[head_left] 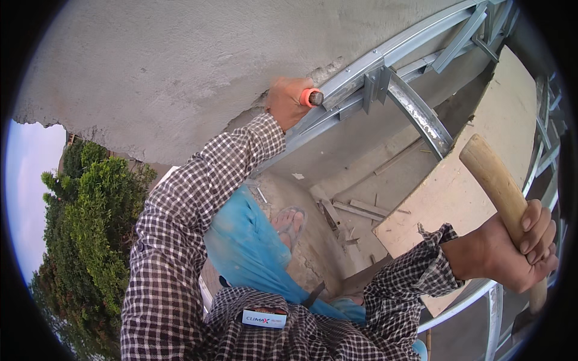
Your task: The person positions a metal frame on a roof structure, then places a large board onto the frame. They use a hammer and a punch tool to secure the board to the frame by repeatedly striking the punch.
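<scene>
My left hand (pixel 287 102) is closed round a chisel (pixel 315 98) with an orange collar, its dark butt end facing up toward me. The hand rests close to the broken edge of a grey plastered wall (pixel 174 66), beside a galvanized steel channel frame (pixel 355 72). Where the chisel's tip sits is hidden by my fist. At the right, my right hand (pixel 521 249) grips a hammer by its pale wooden handle (pixel 494 174), raised well apart from the chisel. The hammer's head is mostly lost in the dark at the lower right rim.
A curved steel brace (pixel 421 114) joins the frame. Beyond it stands a pale board (pixel 512 102) with a rough edge. Scrap wood strips (pixel 361 209) lie below on the floor. My sandalled foot (pixel 290 222) is on a concrete ledge. Green trees (pixel 90 228) show at the left.
</scene>
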`<state>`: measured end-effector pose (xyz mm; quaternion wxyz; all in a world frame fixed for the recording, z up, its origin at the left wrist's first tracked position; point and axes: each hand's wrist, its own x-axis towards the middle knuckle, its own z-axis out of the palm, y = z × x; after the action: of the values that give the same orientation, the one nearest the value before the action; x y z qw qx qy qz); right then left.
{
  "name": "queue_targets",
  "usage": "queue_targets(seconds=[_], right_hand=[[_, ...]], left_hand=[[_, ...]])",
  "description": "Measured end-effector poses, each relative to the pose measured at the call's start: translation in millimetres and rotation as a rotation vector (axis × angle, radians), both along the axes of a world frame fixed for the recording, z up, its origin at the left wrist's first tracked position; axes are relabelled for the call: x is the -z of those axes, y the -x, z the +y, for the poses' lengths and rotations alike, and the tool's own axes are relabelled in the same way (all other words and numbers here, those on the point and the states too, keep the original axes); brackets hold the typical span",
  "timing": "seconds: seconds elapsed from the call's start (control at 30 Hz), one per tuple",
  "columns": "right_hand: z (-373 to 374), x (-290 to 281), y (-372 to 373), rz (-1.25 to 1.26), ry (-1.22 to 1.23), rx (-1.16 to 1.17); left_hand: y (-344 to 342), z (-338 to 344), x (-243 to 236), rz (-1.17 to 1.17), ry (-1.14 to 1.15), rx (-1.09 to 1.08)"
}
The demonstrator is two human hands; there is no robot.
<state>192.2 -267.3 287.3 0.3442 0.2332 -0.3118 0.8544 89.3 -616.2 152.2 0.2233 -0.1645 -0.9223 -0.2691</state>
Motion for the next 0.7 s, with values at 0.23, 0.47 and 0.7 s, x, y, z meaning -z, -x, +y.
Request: queue_targets(seconds=[0.23, 0.47, 0.7], right_hand=[[-168, 134, -16, -1.062, -0.445, -0.749], [-55, 31, -8, -0.205, 0.035, -0.133], [-141, 106, -7, -0.606, -0.086, -0.159]], left_hand=[[1, -7, 11, 0.06, 0.072, -0.061], [-7, -11, 6, -0.012, 0.025, -0.08], [1, -5, 6, 0.056, 0.062, -0.021]])
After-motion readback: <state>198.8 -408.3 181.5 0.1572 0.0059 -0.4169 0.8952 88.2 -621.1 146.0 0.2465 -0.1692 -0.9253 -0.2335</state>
